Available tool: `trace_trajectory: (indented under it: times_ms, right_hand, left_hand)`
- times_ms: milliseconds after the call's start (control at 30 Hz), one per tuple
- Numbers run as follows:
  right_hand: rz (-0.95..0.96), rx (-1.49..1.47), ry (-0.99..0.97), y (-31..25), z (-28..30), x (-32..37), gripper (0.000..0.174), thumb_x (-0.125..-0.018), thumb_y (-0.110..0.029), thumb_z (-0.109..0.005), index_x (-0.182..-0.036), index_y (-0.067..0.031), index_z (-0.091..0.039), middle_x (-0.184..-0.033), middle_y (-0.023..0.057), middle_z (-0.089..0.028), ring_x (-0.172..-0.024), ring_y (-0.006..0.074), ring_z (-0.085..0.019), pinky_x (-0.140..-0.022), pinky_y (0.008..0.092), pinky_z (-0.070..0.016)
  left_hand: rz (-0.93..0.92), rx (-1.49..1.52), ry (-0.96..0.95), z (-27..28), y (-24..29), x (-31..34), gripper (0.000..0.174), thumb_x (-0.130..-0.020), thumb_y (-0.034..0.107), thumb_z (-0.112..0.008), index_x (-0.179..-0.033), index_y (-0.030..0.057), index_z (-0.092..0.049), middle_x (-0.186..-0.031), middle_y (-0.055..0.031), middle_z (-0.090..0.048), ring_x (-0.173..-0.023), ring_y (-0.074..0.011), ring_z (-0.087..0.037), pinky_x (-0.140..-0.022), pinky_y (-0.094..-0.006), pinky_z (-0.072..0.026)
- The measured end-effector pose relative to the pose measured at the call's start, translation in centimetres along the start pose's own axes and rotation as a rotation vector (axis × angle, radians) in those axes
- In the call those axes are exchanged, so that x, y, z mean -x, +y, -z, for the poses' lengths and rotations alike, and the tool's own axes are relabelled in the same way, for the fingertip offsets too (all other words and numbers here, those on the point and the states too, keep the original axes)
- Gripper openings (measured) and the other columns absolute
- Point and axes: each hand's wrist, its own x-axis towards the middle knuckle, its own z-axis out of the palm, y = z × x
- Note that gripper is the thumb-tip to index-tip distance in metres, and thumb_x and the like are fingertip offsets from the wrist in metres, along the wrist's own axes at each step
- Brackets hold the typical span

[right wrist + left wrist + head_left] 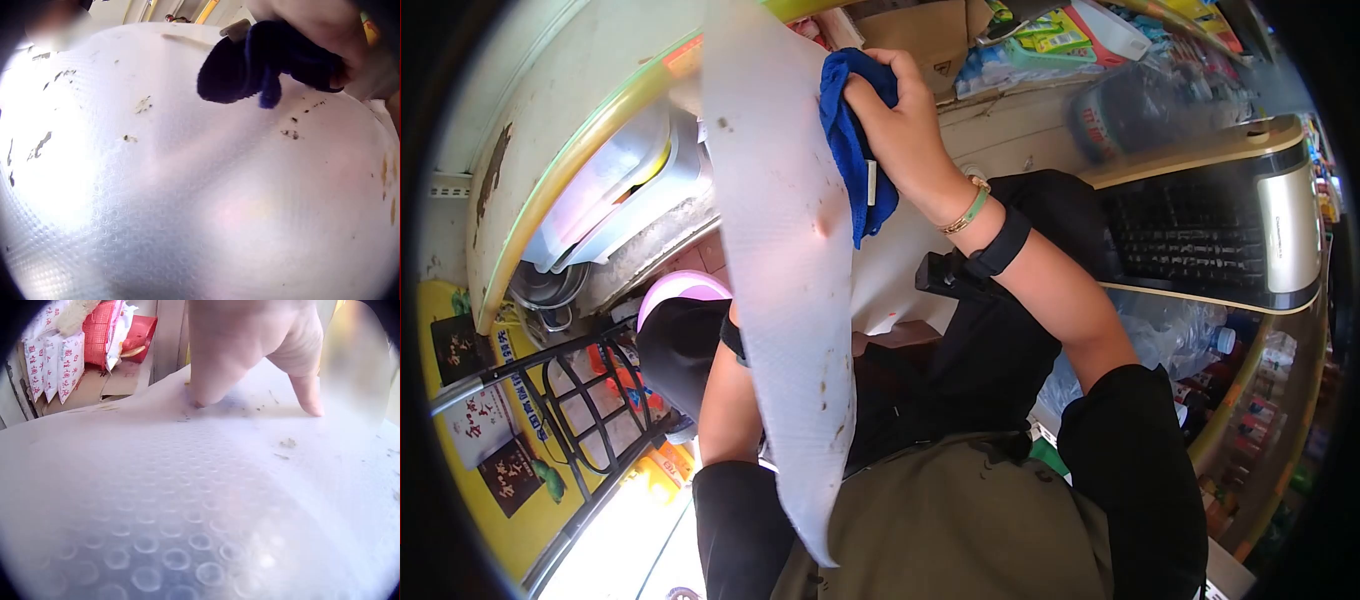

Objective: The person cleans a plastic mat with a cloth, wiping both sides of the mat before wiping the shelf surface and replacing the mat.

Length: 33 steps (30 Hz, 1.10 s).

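Observation:
A translucent plastic sheet (785, 300), embossed with small circles and marked with dark specks, stands up in front of the body in the head view. My right hand (908, 130) grips a bunched blue cloth (840, 115) at the sheet's right edge. In the right wrist view that cloth (240, 65) looks dark and lies against the speckled surface. Behind the sheet in the head view, my left hand is mostly hidden, with a pinkish spot showing through. The left wrist view shows the left hand (256, 344) with thumb and fingertip touching the sheet (156, 475).
To the right stands a beige and black appliance (1200, 220) with a grille, near a large clear bottle (1130, 115). On the left are a black metal rack (590, 400), a pink basin (683, 290) and plastic tubs (615, 190). Red-printed packets (59, 365) lie on cardboard.

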Motion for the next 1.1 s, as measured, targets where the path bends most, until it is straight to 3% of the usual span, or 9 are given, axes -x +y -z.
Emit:
trace_trajectory:
  times_ms: [100,200,300,433,567,633,833,967,1100]
  right_hand:
    - [0.046,0.108,0.037,0.3,-0.4,0.6,0.039,-0.088,-0.019,-0.061,-0.117,0.0018,-0.046,-0.109,0.0192,-0.054,-0.1,0.0263,-0.055,-0.088,0.0348,-0.0448]
    - [0.061,0.123,-0.031,-0.8,-1.0,1.9,0.044,-0.089,-0.02,-0.06,-0.123,0.001,-0.04,-0.117,0.0206,-0.044,-0.105,0.0285,-0.049,-0.09,0.0383,-0.0432]
    - [0.029,-0.067,-0.163,-2.5,-1.5,2.8,0.044,-0.091,-0.022,-0.059,-0.124,-0.0003,-0.04,-0.116,0.019,-0.043,-0.105,0.0282,-0.047,-0.094,0.0379,-0.0405]
    - [0.19,-0.015,-0.239,-1.8,-1.4,2.3,0.046,-0.091,-0.021,-0.061,-0.127,-0.0023,-0.04,-0.115,0.0163,-0.043,-0.106,0.0255,-0.045,-0.095,0.0365,-0.0381]
    - [0.22,-0.066,-0.284,-1.9,-1.4,2.3,0.05,-0.089,-0.023,-0.063,-0.128,-0.0022,-0.04,-0.116,0.0144,-0.043,-0.107,0.025,-0.044,-0.096,0.0357,-0.0369]
    - [0.39,0.118,-0.292,-1.9,-1.2,2.4,0.052,-0.09,-0.02,-0.065,-0.133,-0.0036,-0.04,-0.122,0.0088,-0.046,-0.112,0.0162,-0.046,-0.098,0.0305,-0.0375]
    - [0.562,0.213,-0.45,-2.4,-1.3,2.0,0.051,-0.085,-0.02,-0.069,-0.129,-0.0045,-0.048,-0.122,0.013,-0.046,-0.114,0.0272,-0.046,-0.1,0.0357,-0.0362]
    - [0.676,0.373,-0.473,-3.0,-1.8,2.3,0.048,-0.08,-0.015,-0.07,-0.125,-0.0114,-0.054,-0.113,0.0152,-0.051,-0.104,0.031,-0.052,-0.09,0.0379,-0.0447]
    - [0.839,0.514,-0.475,-3.6,-2.0,2.1,0.048,-0.075,-0.011,-0.071,-0.122,-0.0142,-0.058,-0.109,0.0148,-0.052,-0.095,0.0313,-0.056,-0.081,0.0385,-0.0488]
  left_hand:
    - [0.007,-0.036,0.011,0.4,-0.1,0.1,0.075,-0.091,0.067,-0.034,-0.138,0.0101,-0.041,-0.127,-0.0071,-0.055,-0.116,-0.0231,-0.052,-0.103,-0.0379,-0.0373]
    - [0.011,-0.068,0.026,0.0,-0.4,-1.3,0.075,-0.09,0.068,-0.034,-0.137,0.0101,-0.042,-0.125,-0.0072,-0.057,-0.115,-0.0232,-0.053,-0.103,-0.0383,-0.0378]
    - [0.01,-0.095,0.043,0.4,-0.3,-0.4,0.075,-0.09,0.069,-0.034,-0.137,0.0102,-0.043,-0.124,-0.0074,-0.057,-0.115,-0.0232,-0.054,-0.103,-0.0386,-0.0382]
    - [0.059,0.039,-0.038,0.5,-0.4,-0.1,0.075,-0.09,0.069,-0.034,-0.137,0.0107,-0.042,-0.126,-0.0073,-0.056,-0.116,-0.0235,-0.053,-0.103,-0.0388,-0.0378]
    - [0.109,0.178,-0.123,0.0,-1.0,0.1,0.075,-0.09,0.069,-0.034,-0.138,0.0111,-0.042,-0.127,-0.0073,-0.055,-0.117,-0.0239,-0.052,-0.103,-0.0391,-0.0375]
    - [0.13,0.25,-0.164,-0.4,-1.4,0.3,0.075,-0.09,0.069,-0.034,-0.138,0.0114,-0.042,-0.128,-0.0073,-0.054,-0.117,-0.0241,-0.052,-0.104,-0.0392,-0.0373]
    - [0.156,0.485,-0.275,1.1,-0.7,1.3,0.075,-0.09,0.068,-0.034,-0.139,0.0121,-0.041,-0.131,-0.0073,-0.052,-0.119,-0.0246,-0.051,-0.104,-0.0396,-0.0367]
    - [0.122,0.643,-0.334,3.1,0.2,2.0,0.075,-0.09,0.068,-0.033,-0.14,0.0126,-0.04,-0.132,-0.0073,-0.051,-0.12,-0.025,-0.05,-0.104,-0.0399,-0.0364]
    - [0.089,0.794,-0.408,1.0,-1.2,-0.1,0.075,-0.09,0.068,-0.033,-0.141,0.0131,-0.04,-0.134,-0.0073,-0.05,-0.121,-0.0253,-0.049,-0.105,-0.0402,-0.036]
